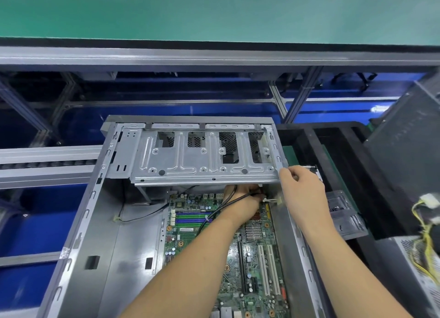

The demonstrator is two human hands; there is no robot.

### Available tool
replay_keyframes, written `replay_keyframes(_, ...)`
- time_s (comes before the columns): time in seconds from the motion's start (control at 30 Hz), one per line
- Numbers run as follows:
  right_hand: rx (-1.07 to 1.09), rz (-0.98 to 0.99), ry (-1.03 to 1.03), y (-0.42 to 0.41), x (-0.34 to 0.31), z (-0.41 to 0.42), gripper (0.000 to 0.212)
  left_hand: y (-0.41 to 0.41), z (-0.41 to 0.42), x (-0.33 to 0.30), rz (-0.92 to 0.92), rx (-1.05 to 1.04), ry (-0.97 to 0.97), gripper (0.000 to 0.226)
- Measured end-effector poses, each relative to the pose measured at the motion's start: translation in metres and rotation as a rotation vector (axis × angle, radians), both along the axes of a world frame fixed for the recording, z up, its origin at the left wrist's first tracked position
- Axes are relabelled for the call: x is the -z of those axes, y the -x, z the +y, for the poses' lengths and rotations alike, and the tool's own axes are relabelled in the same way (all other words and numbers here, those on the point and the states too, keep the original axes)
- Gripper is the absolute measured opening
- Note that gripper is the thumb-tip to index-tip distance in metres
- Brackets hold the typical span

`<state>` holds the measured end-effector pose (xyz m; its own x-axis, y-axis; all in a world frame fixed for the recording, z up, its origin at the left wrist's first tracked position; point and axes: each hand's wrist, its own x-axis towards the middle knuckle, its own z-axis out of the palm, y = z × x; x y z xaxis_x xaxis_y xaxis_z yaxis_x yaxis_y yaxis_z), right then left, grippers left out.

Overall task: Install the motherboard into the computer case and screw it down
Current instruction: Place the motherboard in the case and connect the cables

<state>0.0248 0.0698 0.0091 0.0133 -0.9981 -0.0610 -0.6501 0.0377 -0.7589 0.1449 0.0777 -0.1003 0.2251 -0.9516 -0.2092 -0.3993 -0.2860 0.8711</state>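
The grey computer case (100, 234) lies open on its side in front of me. A green motherboard (257, 258) lies flat inside it, toward the right wall. Over the far end of the board hangs the silver drive cage (204, 158). My left hand (245, 201) reaches under that cage at the board's far edge, and its fingers curl around black cables (221, 210) there. My right hand (302, 187) grips the right front corner of the drive cage. No screws or screwdriver are visible.
A black tray (345, 170) with a clear plastic bag (342, 213) sits right of the case. A power supply (419, 270) with yellow wires lies at the lower right, a dark case panel (404, 151) above it. Aluminium conveyor rails (47, 160) run to the left and behind.
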Motion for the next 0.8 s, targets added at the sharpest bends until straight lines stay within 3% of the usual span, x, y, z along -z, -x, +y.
replay_keyframes(0.2,0.012,-0.016,0.001,0.0009,0.0014,-0.0009,0.028,0.0026,-0.0004,-0.0042,-0.121,0.004,0.000,0.009)
replay_keyframes(0.7,0.014,-0.022,-0.019,0.0023,0.0027,-0.0002,0.025,0.0001,0.0045,-0.0061,-0.035,0.043,-0.019,0.016)
replay_keyframes(0.8,0.009,-0.008,-0.020,0.0014,0.0002,0.0003,0.026,0.0001,0.0061,-0.0089,-0.067,0.032,0.002,0.026)
